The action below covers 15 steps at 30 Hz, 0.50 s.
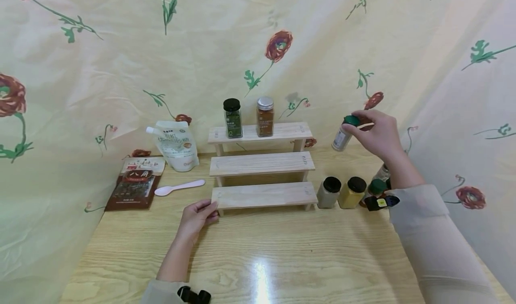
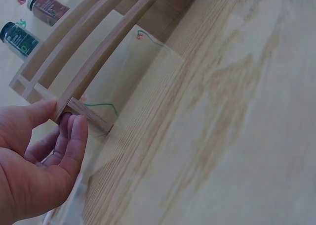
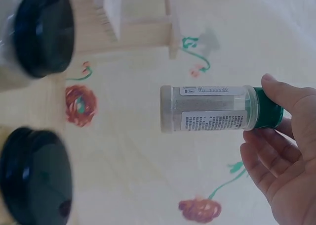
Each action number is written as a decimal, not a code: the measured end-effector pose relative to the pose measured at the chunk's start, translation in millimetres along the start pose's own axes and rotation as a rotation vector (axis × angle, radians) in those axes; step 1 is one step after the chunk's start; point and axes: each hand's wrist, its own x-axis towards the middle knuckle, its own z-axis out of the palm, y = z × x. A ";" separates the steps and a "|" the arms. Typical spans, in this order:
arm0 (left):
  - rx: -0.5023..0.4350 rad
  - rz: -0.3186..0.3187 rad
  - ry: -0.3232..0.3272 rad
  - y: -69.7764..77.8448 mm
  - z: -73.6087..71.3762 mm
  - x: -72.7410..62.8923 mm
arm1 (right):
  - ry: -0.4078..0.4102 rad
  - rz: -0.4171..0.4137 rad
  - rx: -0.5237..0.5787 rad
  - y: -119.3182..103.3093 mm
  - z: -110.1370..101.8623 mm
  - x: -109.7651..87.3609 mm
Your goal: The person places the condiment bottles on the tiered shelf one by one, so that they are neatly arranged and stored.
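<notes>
In the head view, a green-capped jar [image 1: 341, 139] is held tilted, right of centre, beyond the upper right end of a stepped wooden rack [image 1: 264, 195]. Only its cap is pinched, between the thumb and fingers of the right hand [image 1: 376, 131]; were that cap loose or the pinch slackened, the jar could be dropped.

The rack's lower left corner is gripped between the thumb and fingers of the left hand [image 1: 196, 219]. If that corner were tugged or raised, the tiers could be rocked, and the dark-green jar [image 1: 233, 121] and the silver-lidded jar [image 1: 265, 118], stood upright on the narrow top board at upper centre, could be toppled; no rail is seen there.

Right of the rack, below the raised jar, a grey jar [image 1: 327, 197] and a yellow jar [image 1: 351, 197] are set close together. They could be knocked over if the forearm or the black wristband [image 1: 382, 203] were swept leftward too low.
</notes>
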 end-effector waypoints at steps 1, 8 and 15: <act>-0.001 -0.001 0.000 -0.2 -0.1 0.1 | 0.001 -0.006 0.006 -2.6 0.5 2.1; -0.003 0.008 -0.001 -2.4 -1.2 0.5 | 0.013 -0.025 0.000 -17.3 4.6 17.1; -0.007 0.011 0.004 -3.1 -1.2 1.7 | 0.013 0.019 0.007 -31.4 10.8 28.9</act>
